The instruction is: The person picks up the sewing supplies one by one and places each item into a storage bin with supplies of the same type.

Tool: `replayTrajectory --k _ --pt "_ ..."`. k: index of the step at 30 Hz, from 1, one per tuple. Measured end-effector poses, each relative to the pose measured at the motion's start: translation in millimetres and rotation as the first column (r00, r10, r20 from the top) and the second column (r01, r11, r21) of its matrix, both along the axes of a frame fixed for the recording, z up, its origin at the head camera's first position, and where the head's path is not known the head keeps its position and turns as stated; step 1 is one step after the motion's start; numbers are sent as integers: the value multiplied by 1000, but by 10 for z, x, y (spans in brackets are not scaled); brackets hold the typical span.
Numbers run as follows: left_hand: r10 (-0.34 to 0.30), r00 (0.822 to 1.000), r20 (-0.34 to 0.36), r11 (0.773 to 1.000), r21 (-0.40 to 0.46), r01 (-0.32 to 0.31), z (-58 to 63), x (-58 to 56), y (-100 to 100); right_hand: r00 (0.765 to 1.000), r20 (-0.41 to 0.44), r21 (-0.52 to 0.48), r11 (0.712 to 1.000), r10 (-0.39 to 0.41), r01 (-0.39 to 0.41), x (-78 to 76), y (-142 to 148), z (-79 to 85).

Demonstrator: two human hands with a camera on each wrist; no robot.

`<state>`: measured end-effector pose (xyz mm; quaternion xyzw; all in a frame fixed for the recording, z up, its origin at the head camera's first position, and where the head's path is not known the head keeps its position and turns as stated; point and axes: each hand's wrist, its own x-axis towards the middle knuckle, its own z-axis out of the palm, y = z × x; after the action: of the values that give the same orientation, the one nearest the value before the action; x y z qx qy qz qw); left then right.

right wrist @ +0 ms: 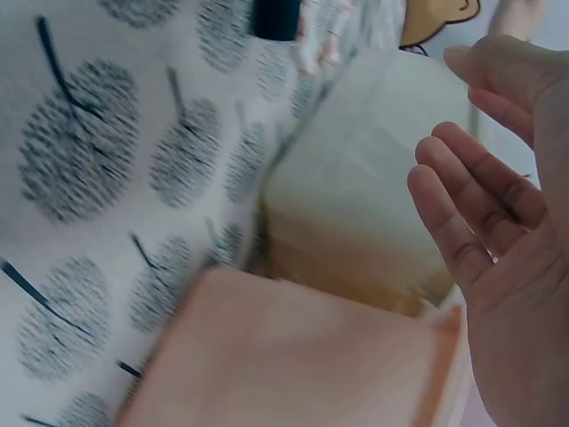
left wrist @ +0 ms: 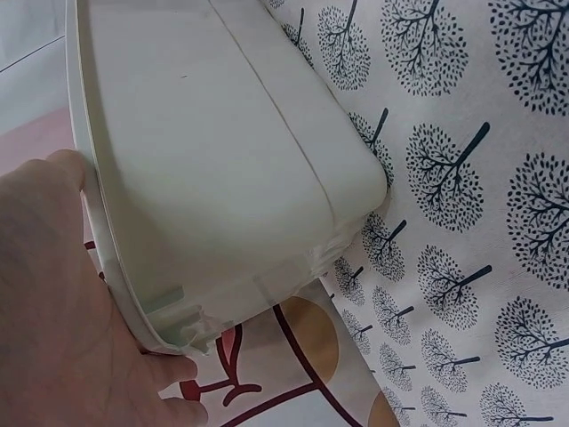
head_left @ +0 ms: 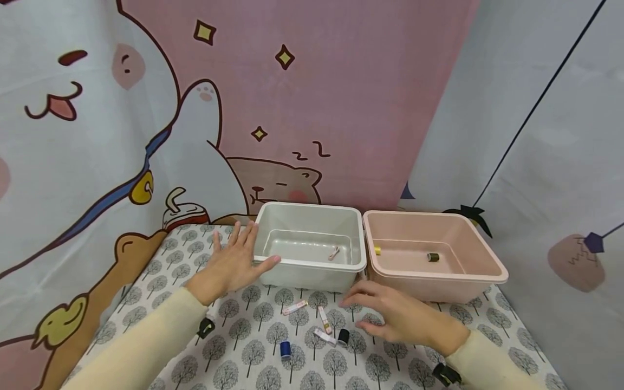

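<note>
My left hand rests on the left end of the pale grey-green bin, fingers spread and touching its rim. In the left wrist view the thumb and fingertips lie along that rim. My right hand hovers over the cloth in front of the bins, fingers loosely bent around nothing. Left of it lie a black thread spool, a blue thread spool and slim white-and-pink pieces, like small nail clippers. A similar slim piece lies inside the grey-green bin.
A pink bin stands right of the grey-green one. Inside it are a dark green spool and a yellow spool. Tree-print cloth covers the table, and a cartoon curtain hangs behind.
</note>
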<state>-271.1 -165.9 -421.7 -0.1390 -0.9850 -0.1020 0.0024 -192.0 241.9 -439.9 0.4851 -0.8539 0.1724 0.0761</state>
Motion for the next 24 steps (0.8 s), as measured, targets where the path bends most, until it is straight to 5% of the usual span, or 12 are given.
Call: replayTrajectory --k 10,24 --pt "-1 1000 4 1000 2 1 -18 -16 -12 980 188 123 991 -68 45 48 -64 -341" --pt "-9 1000 8 1000 14 9 -18 -10 -11 970 230 162 986 -76 39 -24 -129 -574"
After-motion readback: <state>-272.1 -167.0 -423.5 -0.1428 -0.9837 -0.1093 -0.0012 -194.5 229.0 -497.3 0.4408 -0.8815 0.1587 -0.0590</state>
